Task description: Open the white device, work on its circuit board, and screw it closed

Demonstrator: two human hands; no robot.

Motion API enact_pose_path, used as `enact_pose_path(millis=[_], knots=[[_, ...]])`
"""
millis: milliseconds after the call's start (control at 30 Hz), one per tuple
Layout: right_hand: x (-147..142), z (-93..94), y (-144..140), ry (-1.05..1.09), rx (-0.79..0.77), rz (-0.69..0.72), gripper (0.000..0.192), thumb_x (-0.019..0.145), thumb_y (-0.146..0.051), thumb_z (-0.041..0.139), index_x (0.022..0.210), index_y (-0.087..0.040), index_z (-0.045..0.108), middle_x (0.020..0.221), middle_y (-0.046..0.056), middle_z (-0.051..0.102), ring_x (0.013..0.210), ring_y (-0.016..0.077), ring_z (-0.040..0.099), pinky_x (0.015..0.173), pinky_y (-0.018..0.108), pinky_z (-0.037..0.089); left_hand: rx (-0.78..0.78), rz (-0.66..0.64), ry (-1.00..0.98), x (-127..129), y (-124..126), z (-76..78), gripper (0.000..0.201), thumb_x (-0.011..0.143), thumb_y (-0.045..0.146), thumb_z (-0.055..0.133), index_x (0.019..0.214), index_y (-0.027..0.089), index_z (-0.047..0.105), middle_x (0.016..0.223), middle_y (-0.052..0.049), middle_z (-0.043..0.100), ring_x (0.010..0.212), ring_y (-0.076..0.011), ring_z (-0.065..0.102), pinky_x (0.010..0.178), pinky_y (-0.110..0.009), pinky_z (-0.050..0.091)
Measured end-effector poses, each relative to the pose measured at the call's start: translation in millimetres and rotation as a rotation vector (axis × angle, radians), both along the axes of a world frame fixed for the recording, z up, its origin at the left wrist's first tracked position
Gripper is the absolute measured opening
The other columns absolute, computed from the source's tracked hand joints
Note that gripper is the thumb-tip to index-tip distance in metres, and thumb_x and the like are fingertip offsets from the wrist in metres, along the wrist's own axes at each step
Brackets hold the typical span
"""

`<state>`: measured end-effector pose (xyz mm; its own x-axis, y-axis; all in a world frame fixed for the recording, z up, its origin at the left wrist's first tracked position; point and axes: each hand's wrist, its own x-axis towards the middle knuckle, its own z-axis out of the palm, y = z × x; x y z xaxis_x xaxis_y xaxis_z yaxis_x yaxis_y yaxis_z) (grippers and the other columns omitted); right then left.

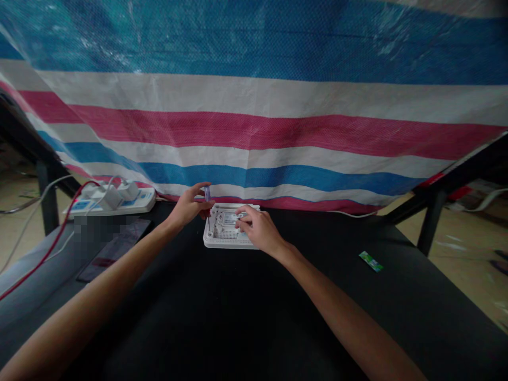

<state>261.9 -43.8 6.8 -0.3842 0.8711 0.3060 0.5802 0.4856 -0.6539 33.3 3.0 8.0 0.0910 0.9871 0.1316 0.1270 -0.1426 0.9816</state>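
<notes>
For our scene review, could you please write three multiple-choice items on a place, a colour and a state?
1. Where is the power strip?
A. table's far left
B. far right
C. under the table

2. What colour is the open casing?
A. black
B. white
C. red

3. What is the left hand doing?
A. lying flat
B. gripping a thin screwdriver
C. holding the green packet

Answers: 1 A, it lies left of both hands. 2 B, it shows white against the black table. 3 B, fingers close round the tool while the right hand rests on the casing.

both hands point(190, 206) point(257, 228) work at a white casing point(222, 233), perhaps with a screwdriver point(207, 197).
</notes>
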Motion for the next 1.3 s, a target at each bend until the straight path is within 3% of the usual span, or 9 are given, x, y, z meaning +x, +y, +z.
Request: enact_pose_path(millis=[167,300,567,700,900,1067,1300], knots=[[10.0,6.6,5.1,0.010,0.013,-0.040,0.010,0.081,-0.009,0.070,0.082,-0.018,0.067,0.073,0.002,0.075,0.069,0.0174,0.072,0.067,0.026,0.050,-0.068,-0.147,0.195,-27.3,14.8,-10.6,0.060,0.064,0.017,0.080,0.120,0.017,0.061,0.075,-0.003,0.067,0.040,-0.0161,0.061,0.030,-0.022,0.045],[22.6,13.9,11.0,-0.071,0.045,-0.060,0.015,0.082,-0.005,0.064,0.077,-0.017,0.070,0.071,0.003,0.075,0.063,0.0159,0.068,0.064,0.026,0.048,-0.100,-0.145,0.311,-41.1,19.9,-19.2,0.058,0.059,0.016,0.082,0.115,0.015,0.065,0.076,-0.008,0.070,0.036,-0.0175,0.060,0.028,-0.022,0.041],[51.0,27.7,12.7,-0.354,0.022,-0.200,0.021,0.084,-0.013,0.067,0.064,-0.018,0.068,0.067,0.005,0.072,0.063,0.0180,0.065,0.059,0.028,0.040,-0.096,-0.150,0.323,-50.6,21.5,-36.3,0.038,0.058,0.016,0.078,0.095,0.018,0.069,0.048,0.004,0.062,0.027,-0.0164,0.055,0.028,-0.017,0.035],[64.4,24.6,16.1,-0.539,0.005,-0.263,0.017,0.084,-0.011,0.064,0.069,-0.017,0.069,0.072,0.008,0.072,0.070,0.0206,0.066,0.058,0.028,0.038,-0.134,-0.154,0.428,-50.9,21.3,-35.2,0.040,0.063,0.019,0.077,0.102,0.015,0.068,0.053,0.001,0.064,0.030,-0.0172,0.057,0.029,-0.019,0.039],[69.8,20.3,19.0,-0.753,-0.097,-0.236,0.014,0.084,-0.012,0.060,0.081,-0.017,0.073,0.091,0.012,0.075,0.091,0.0251,0.069,0.070,0.030,0.044,-0.198,-0.148,0.825,-41.4,16.3,-25.9,0.055,0.073,0.026,0.071,0.124,0.010,0.060,0.078,-0.009,0.072,0.048,-0.0168,0.066,0.045,-0.022,0.050],[65.4,23.9,15.7,-0.850,-0.293,-0.205,0.010,0.084,-0.022,0.066,0.083,-0.016,0.074,0.087,0.013,0.075,0.085,0.0258,0.071,0.070,0.031,0.048,-0.233,-0.166,0.877,-35.8,13.4,-24.5,0.056,0.078,0.027,0.069,0.129,0.009,0.054,0.074,-0.008,0.071,0.047,-0.0169,0.066,0.042,-0.020,0.048],[59.7,24.4,15.4,-0.902,-0.452,-0.190,0.013,0.085,-0.020,0.064,0.089,-0.014,0.075,0.075,0.011,0.074,0.072,0.0214,0.072,0.069,0.029,0.049,-0.285,-0.181,0.847,-33.6,10.9,-24.4,0.056,0.082,0.023,0.065,0.133,0.008,0.049,0.066,-0.006,0.069,0.044,-0.0191,0.065,0.038,-0.021,0.047]])
